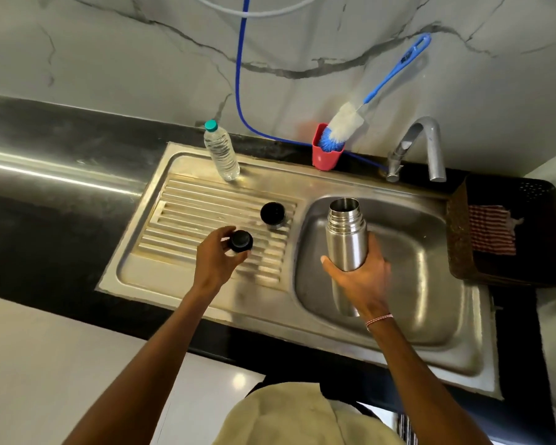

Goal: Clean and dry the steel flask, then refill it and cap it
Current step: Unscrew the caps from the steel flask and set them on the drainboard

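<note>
While the right hand [358,277] grips the uncapped steel flask [346,239] over the sink basin [430,284], the left hand [217,261] pinches a black stopper [241,240] at the ribbed drainboard [187,220], marble wall [142,59] behind.

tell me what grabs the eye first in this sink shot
The open steel flask stands out first, gripped mouth up by the right hand over the sink basin. Next, the left hand holds a black stopper at the ribbed drainboard, near a second black cap. At the back, a blue bottle brush leans out of a red cup beside the tap.
</note>
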Available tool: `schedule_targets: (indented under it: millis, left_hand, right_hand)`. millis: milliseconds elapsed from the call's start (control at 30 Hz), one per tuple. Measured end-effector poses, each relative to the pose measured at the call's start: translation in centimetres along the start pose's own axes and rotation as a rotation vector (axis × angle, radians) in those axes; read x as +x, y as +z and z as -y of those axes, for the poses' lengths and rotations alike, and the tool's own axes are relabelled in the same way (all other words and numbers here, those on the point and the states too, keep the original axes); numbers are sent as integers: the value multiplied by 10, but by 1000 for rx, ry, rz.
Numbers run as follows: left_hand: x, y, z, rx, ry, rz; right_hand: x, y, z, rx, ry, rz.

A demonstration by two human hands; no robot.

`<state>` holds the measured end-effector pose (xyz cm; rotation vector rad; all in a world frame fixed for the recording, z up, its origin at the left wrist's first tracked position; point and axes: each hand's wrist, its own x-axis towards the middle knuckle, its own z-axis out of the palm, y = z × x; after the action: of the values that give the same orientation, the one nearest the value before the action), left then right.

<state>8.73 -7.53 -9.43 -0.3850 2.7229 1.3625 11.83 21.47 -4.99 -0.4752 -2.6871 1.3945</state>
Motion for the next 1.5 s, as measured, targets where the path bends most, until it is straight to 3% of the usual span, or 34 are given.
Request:
schedule_targets:
  millis: [100, 267, 667, 733, 867, 1067, 1200, 1267, 1367, 1500]
  left_hand:
    - [15, 2, 25, 160, 51, -15]
    - [43, 7, 36, 204, 42, -37]
    - [72, 14, 49, 190, 9, 52]
    - [62, 14, 47, 157, 29, -13]
    - [19, 14, 4, -88, 133, -193]
    - [-34, 14, -91, -495, 302, 158]
    - [-49, 23, -107, -603, 266, 137]
    - [-49, 33, -90, -424, 233, 40]
    - [-46, 52, -29, 123, 240, -82]
    - [-54, 66, 50, 491, 172, 60]
  right_hand:
    - [-3, 12, -1, 70, -5, 39]
    - [-8, 26, -5, 170, 4, 111]
    - [-10, 35, 2, 167, -11, 149]
    - [-10, 35, 6, 165, -18, 168]
    - [-7, 31, 16, 140, -70, 201]
    - [-3, 22, 34, 179, -134, 346]
    - [-4, 13, 40, 206, -167, 356]
    - [-3, 7, 36, 174, -174, 353]
    - [0, -3, 19, 55, -175, 353]
    - [8, -17, -16, -180, -252, 340]
